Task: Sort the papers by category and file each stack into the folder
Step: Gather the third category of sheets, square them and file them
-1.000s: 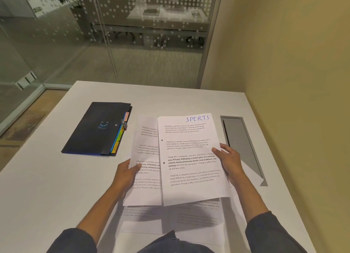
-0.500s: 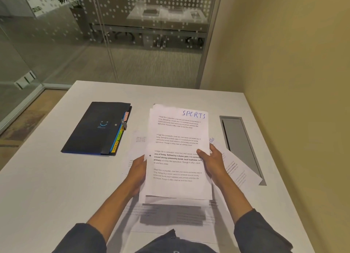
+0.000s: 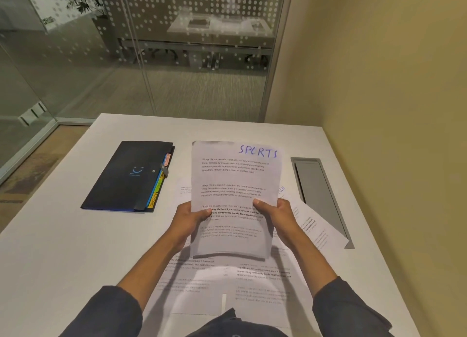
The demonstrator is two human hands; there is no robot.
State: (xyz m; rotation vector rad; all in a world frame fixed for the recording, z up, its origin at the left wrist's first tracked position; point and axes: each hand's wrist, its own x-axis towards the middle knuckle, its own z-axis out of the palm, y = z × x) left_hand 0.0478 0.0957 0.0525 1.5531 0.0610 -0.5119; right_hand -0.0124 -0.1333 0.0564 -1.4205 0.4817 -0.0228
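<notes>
Head view, stack: squared sheaf of white printed paper sheets (image 3: 235, 200), "SPORTS" handwritten in blue at its top right, held tilted up off the white desk (image 3: 63, 235), centre frame.
Head view, left hand (image 3: 188, 219): closed on the sheaf's left edge, thumb on the front face, fingers behind.
Head view, right hand (image 3: 274, 214): closed on the right edge, thumb on the front face.
Head view, folder: shut dark navy expanding folder (image 3: 131, 176) with coloured tabs along its right side, flat on the desk at 10 o'clock from the sheaf, apart from it.
Head view, loose sheets: more white printed pages (image 3: 227, 283) flat on the desk under and at 6 o'clock of the sheaf; one angled white sheet (image 3: 316, 225) at 4 o'clock, its corner over the grey metal cable hatch (image 3: 318, 192) at 3 o'clock.
</notes>
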